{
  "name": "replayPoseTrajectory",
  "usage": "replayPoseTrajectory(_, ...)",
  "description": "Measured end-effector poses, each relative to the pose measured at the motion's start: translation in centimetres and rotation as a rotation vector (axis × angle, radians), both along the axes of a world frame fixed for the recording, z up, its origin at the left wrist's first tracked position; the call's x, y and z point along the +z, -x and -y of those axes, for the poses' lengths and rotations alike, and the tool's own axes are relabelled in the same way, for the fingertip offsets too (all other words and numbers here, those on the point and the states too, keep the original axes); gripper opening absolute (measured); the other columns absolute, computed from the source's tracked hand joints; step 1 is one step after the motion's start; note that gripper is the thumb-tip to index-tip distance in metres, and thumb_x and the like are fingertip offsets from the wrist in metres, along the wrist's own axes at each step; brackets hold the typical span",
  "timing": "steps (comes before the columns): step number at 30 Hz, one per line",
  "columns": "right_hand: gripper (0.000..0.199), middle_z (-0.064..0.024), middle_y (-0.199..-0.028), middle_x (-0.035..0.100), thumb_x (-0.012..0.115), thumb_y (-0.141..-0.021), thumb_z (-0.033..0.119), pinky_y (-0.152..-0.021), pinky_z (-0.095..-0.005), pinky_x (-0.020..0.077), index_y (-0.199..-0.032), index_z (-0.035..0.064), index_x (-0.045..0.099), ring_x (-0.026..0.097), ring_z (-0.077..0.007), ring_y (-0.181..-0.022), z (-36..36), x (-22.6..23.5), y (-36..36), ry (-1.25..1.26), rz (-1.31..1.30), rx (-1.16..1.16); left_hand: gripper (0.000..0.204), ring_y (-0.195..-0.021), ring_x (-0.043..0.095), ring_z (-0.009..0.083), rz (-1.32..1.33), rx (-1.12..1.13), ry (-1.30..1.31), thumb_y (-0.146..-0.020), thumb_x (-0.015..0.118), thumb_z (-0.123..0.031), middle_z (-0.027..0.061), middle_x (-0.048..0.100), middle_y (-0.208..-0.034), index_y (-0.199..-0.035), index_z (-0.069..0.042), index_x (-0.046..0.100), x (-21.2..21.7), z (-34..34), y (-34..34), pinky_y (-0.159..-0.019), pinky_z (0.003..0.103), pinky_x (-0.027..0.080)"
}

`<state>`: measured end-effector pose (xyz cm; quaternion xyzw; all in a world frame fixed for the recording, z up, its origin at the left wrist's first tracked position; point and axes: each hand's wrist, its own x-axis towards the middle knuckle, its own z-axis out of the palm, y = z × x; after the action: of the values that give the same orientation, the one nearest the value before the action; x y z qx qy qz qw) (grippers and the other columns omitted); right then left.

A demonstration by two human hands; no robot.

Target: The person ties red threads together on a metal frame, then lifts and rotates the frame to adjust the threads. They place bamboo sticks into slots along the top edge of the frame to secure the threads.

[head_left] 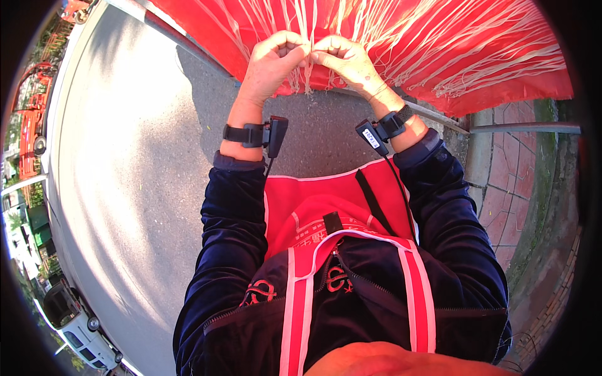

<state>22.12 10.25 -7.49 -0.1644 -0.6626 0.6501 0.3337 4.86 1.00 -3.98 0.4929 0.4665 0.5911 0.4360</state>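
Many thin pale strings [464,72] lie across a red cloth [552,93] at the far side, running toward me in bunches. My left hand [266,67] is closed, its thumb and fingers pinching a few of these strings. Right beside it, my right hand [352,66] pinches the same small bunch, fingertips nearly touching those of the left. Loose string ends [308,83] dangle below the fingertips. The exact crossing of the strings between the fingers is too small to make out.
A metal rail [433,114] runs under the cloth's near edge. I wear a red apron [313,210] with white edging, and a black device [276,136] is strapped at my left wrist. Grey pavement [138,156] spreads left; a white vehicle [81,335] stands far left.
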Motion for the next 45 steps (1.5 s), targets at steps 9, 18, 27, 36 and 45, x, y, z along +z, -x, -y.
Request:
replayPoseTrajectory(9,0.006,-0.0009,-0.095,0.070,0.065,-0.094,0.006,-0.085,-0.0262,0.0520,-0.099,0.0036,0.068,0.064,-0.0086,-0.091,-0.1,-0.3,0.2,-0.010,-0.024,0.021,0.010,-0.080,0.063,0.0080,-0.056,0.020,-0.024,-0.093,0.065,-0.006,0.0021,0.069,-0.093,-0.103,-0.002,0.068,-0.2,-0.1,-0.2,-0.076,0.024,0.053)
replayPoseTrajectory(18,0.010,-0.0002,-0.095,0.068,0.063,-0.097,0.008,-0.086,-0.0241,0.0507,-0.104,0.0034,0.068,0.063,-0.0075,-0.093,-0.2,-0.2,-0.2,-0.035,0.083,-0.074,0.011,-0.079,0.063,0.0087,-0.054,0.014,-0.012,-0.093,0.064,-0.005,0.0028,0.069,-0.095,-0.104,-0.002,0.068,0.0,0.1,0.2,-0.075,0.024,0.053)
replayPoseTrajectory(27,0.008,0.0013,-0.094,0.069,0.068,-0.093,0.007,-0.084,-0.0247,0.0513,-0.100,0.0042,0.069,0.063,-0.0076,-0.091,-0.2,-0.2,0.0,-0.072,-0.008,-0.046,0.011,-0.080,0.062,0.0086,-0.058,0.016,-0.020,-0.094,0.064,-0.006,0.0022,0.069,-0.094,-0.103,-0.001,0.069,-0.1,0.1,-0.1,-0.076,0.023,0.052)
replayPoseTrajectory(36,0.010,-0.0004,-0.092,0.070,0.069,-0.092,0.008,-0.083,-0.0259,0.0522,-0.101,0.0025,0.070,0.064,-0.0083,-0.089,0.4,0.9,-0.2,-0.049,0.074,0.041,0.012,-0.079,0.062,0.0086,-0.053,0.024,-0.033,-0.093,0.064,-0.006,0.0023,0.069,-0.092,-0.103,-0.001,0.069,-0.1,0.1,0.1,-0.077,0.023,0.052)
replayPoseTrajectory(45,0.013,0.0035,-0.092,0.066,0.070,-0.093,0.014,-0.078,-0.0232,0.0488,-0.104,0.0056,0.069,0.058,-0.0037,-0.086,0.1,0.3,-0.9,-0.070,0.237,0.101,0.012,-0.085,0.064,0.0083,-0.157,0.101,-0.035,-0.094,0.064,-0.008,0.0017,0.069,-0.093,-0.103,-0.003,0.069,0.1,0.1,0.5,-0.081,0.025,0.053)
